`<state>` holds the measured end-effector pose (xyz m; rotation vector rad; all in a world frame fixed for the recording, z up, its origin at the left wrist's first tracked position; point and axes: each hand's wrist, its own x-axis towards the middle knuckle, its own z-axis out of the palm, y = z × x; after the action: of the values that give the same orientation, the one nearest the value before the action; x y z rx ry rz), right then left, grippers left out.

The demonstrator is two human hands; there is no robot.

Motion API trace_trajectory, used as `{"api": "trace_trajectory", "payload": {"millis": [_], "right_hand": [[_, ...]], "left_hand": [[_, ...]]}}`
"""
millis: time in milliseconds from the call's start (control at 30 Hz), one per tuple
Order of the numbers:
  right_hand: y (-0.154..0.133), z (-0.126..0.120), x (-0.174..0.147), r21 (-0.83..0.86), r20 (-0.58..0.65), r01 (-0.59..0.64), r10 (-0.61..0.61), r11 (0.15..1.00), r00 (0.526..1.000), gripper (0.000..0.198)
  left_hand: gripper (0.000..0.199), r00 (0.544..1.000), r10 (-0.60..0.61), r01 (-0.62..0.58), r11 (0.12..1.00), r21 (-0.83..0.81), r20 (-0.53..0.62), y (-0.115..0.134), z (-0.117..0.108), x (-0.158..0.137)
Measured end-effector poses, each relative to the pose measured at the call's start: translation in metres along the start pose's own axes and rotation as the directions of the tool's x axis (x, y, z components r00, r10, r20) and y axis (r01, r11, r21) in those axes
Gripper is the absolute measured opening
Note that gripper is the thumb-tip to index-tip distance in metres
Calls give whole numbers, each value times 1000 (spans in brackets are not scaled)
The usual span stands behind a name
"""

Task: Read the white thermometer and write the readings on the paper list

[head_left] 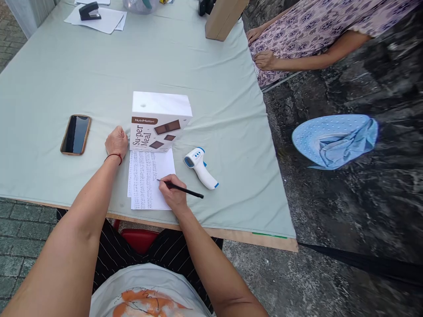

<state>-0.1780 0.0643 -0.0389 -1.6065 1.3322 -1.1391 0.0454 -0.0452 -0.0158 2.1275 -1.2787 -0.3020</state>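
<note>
- Table (224,123) under a pale green cloth, outdoors; brick paving (20,240) on the left, dark rough ground (357,207) on the right.
- Nearest: lap in black pinstriped trousers (109,255), red seat (139,240) showing between the legs.
- Both arms reach over the near table edge, hands well apart.
- Right hand (173,193): forearm angles in from lower right, side of hand down on the paper's right part. Fingers and thumb pinch a black pen (187,190), tip at the text, tail pointing right.
- Printed sheets (143,187): two overlapping, dense columns of small marks, in front of the person.
- White thermometer (201,169): lies just right of the sheets, handle toward the near right.
- Left hand (116,141): arm extended, slight elbow bend, curled into a fist on the cloth, red cord (114,155) at wrist. Can't tell if anything is inside.
- White NutriMotion box (161,121): upright at the sheets' far end, just right of the fist.
- Phone (76,134): screen up, left of the fist.
- Blue dotted hat (333,141): off the table, right.
- Far right: co-worker's hands (266,60) against a floral garment (307,37).
- Far edge: cardboard box (226,17); stapler (90,11) on loose papers (108,21).
</note>
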Motion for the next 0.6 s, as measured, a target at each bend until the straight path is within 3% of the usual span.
{"api": "trace_trajectory", "payload": {"millis": [600], "right_hand": [[1, 2, 0, -10, 8, 11, -11, 1000, 1000, 12]], "left_hand": [[21, 1000, 3, -3, 1000, 9, 1, 1, -1, -1]]}}
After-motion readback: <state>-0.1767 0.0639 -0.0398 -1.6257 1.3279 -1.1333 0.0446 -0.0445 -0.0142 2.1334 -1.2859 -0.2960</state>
